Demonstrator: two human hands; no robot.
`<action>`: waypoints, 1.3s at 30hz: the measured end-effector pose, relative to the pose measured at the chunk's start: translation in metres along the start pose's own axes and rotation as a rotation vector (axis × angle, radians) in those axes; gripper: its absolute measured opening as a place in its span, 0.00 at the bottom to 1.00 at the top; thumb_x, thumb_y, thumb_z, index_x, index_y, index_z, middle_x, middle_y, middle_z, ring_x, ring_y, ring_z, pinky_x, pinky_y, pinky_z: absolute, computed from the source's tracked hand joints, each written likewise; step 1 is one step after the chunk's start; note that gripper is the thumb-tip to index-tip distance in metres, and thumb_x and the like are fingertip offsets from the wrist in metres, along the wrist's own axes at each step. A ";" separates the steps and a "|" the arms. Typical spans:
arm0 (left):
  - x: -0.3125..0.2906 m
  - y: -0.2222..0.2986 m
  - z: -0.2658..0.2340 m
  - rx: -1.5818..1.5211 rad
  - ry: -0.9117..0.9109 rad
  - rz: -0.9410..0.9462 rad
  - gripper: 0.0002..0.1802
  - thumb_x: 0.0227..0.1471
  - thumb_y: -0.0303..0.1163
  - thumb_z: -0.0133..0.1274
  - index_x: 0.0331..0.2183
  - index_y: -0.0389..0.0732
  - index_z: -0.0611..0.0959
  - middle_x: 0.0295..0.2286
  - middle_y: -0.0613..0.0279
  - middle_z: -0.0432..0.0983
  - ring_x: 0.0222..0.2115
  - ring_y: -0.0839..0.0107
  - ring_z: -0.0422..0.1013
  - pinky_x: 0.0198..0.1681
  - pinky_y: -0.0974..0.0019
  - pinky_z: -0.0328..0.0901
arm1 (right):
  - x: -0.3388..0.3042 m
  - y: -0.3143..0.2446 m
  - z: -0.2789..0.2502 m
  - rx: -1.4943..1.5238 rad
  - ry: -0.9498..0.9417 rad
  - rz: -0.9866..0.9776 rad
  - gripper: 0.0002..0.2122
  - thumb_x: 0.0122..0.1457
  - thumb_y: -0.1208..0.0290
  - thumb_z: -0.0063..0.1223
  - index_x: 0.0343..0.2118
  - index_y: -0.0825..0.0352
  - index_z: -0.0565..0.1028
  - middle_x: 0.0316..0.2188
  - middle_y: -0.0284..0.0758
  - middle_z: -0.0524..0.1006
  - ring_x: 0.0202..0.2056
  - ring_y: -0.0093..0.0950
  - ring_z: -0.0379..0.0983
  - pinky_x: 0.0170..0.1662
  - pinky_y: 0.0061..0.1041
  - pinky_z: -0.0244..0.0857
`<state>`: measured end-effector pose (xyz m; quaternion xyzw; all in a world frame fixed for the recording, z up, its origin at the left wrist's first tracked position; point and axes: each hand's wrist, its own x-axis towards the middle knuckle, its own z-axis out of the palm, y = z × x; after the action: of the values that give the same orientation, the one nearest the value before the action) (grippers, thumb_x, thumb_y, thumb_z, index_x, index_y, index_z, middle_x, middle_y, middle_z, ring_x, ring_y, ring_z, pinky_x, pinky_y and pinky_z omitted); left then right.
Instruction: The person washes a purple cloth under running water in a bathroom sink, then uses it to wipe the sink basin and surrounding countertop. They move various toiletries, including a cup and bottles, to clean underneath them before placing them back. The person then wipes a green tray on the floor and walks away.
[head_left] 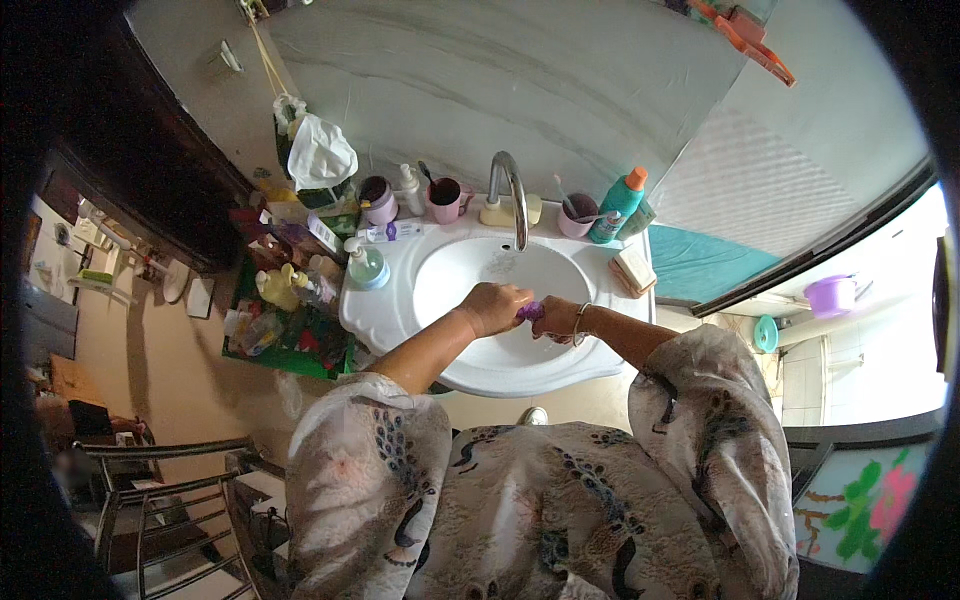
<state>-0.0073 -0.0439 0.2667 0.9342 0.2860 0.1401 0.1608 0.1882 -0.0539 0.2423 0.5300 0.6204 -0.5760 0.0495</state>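
Over the front part of the white washbasin (440, 272), my two hands meet around a small bunched purple item, perhaps cloth (531, 311). My left hand (495, 308) is closed on its left side. From the right, my right hand (556, 320) grips it too, fingers wrapped; a bangle (580, 325) circles that wrist. Most of the purple item is hidden inside the hands. Behind them rises a curved chrome faucet (515, 195), its spout above the basin's back part. Whether water runs from it I cannot tell.
A soap pump bottle (368, 266) stands left of the basin. Along the back are a pink mug (446, 204), a pink cup (578, 216) and a teal bottle with an orange cap (618, 208). Boxed soap (632, 272) lies right. A green crate (240, 340) of bottles sits left.
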 end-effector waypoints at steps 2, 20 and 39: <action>-0.004 -0.009 0.015 -0.009 0.037 -0.055 0.12 0.41 0.34 0.55 0.30 0.44 0.72 0.24 0.57 0.73 0.28 0.55 0.73 0.29 0.56 0.68 | 0.019 0.013 0.003 -0.245 0.113 -0.120 0.12 0.42 0.65 0.60 0.24 0.69 0.75 0.16 0.39 0.74 0.19 0.34 0.73 0.25 0.33 0.68; -0.072 -0.085 0.105 0.163 -0.348 -0.871 0.17 0.48 0.34 0.51 0.42 0.42 0.74 0.33 0.56 0.77 0.35 0.59 0.74 0.37 0.58 0.68 | 0.039 0.073 0.090 -0.712 0.751 -0.014 0.16 0.55 0.60 0.44 0.46 0.58 0.72 0.47 0.33 0.72 0.50 0.33 0.66 0.54 0.37 0.57; -0.032 0.060 0.121 -1.060 0.262 -0.913 0.22 0.58 0.42 0.43 0.46 0.35 0.71 0.32 0.59 0.74 0.28 0.71 0.71 0.28 0.67 0.67 | 0.019 0.125 0.071 1.508 0.357 -0.295 0.07 0.58 0.65 0.50 0.34 0.62 0.73 0.28 0.32 0.77 0.29 0.26 0.75 0.32 0.25 0.69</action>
<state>0.0390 -0.1358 0.1740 0.4925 0.5592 0.2902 0.6004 0.2302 -0.1244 0.1232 0.4174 0.1249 -0.7482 -0.5005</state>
